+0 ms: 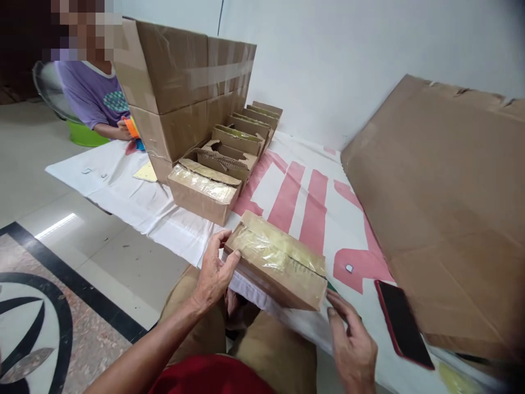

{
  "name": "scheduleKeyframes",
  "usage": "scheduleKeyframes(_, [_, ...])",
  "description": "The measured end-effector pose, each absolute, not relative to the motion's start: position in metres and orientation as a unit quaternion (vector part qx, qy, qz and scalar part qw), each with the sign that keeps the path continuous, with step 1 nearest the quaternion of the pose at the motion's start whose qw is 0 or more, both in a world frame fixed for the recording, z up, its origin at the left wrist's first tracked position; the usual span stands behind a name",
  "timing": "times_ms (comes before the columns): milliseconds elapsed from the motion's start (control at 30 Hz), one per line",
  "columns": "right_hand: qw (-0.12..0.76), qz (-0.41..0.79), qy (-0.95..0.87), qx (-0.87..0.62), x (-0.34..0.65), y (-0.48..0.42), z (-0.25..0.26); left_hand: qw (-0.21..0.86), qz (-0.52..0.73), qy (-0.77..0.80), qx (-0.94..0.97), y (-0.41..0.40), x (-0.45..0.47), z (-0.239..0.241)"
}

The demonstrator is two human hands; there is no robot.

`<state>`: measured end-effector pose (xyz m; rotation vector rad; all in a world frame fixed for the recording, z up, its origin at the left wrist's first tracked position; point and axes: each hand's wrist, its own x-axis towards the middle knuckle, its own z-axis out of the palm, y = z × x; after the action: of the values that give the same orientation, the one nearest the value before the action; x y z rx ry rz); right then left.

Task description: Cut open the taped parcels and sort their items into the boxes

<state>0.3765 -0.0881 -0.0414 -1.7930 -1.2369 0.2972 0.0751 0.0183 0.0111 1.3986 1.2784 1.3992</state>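
- The left hand (213, 273) grips the near-left end of a taped box (276, 265), thumb pressed on the top edge and fingers curled around the end.
- The right hand (353, 342) sits at the box's near-right corner, fingers spread, with the fingertips touching or just short of the cardboard. I cannot tell which, and it does not seem to clamp anything.
- The box lies flat on the near edge of a white sheet (164, 219) printed with red letters, just above the person's knees, and its top is covered with shiny tape.
- A split or seam runs across the taped top towards the right end. To handle it well, I judge both ends should be supported so the seam does not open.
- A second taped box (204, 190) lies farther off on the sheet, well apart from the first. Behind it runs a row of open boxes (241, 137) beside a large carton (184, 82).
- A phone (402, 323) lies just right of the right hand, so a wide sweep of that hand could knock it.
- A big flat cardboard sheet (443, 208) leans on the right, near the phone.
- Another person in a purple shirt (92, 93) sits at the far left, holding something orange, well clear of the box.
- A steady hold would come from pressing both ends evenly and keeping the box level and low over the sheet.
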Motion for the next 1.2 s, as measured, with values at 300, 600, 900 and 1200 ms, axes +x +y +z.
scheduleKeyframes(300, [0.165,-0.022,-0.641,-0.749,0.431,-0.041,-0.052,0.257,0.527,0.421,0.692,0.061,0.08,0.046])
scheduleKeyframes(600, [0.347,0.07,-0.532,-0.769,0.454,-0.056,-0.026,0.516,0.502,0.392,0.572,0.076,0.073,0.02])
scheduleKeyframes(900, [0.275,0.139,-0.706,-0.637,0.368,-0.029,0.107,0.516,0.509,0.395,0.565,0.073,0.075,0.018])
scheduleKeyframes(1200, [-0.072,-0.031,-0.802,-0.592,0.265,0.03,0.133,0.558,0.549,0.338,0.523,0.079,0.084,0.004])
